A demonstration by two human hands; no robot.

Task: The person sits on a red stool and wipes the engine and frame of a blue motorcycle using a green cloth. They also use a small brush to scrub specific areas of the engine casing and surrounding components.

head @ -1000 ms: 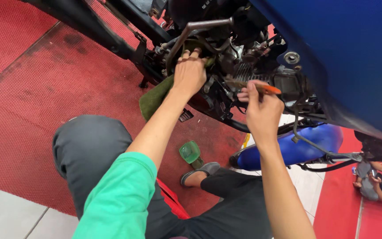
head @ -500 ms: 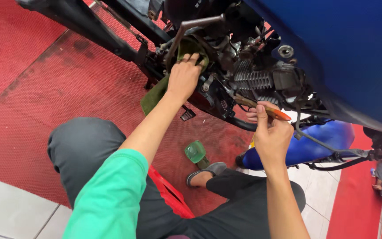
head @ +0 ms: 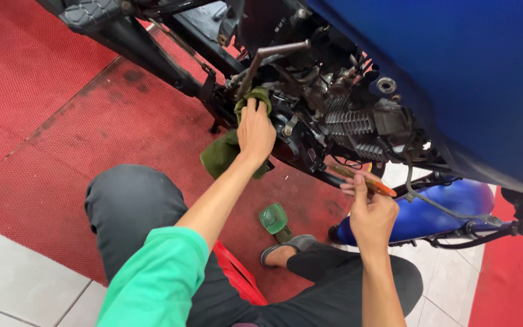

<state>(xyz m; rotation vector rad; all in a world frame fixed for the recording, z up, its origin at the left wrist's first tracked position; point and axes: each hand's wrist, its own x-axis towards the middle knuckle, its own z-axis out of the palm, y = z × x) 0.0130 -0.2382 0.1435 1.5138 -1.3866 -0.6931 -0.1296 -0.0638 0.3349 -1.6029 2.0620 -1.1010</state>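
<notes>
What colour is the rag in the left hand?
Dark olive green rag, pressed by the left hand; head view.

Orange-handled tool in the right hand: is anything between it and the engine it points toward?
Nothing visible blocks it. The right hand holds the orange-handled tool just below the finned engine cylinder, with only open space between. The left hand presses a green rag further left, clear of that path.

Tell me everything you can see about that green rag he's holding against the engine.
The dark olive-green cloth rag looks soft, crumpled and a bit grimy. Its upper end is bunched under the left hand, whose fingers press it against the black motorcycle engine casing just below the bent metal kick lever. The rest hangs loose beside the wrist, above the red textured floor mat.
</notes>
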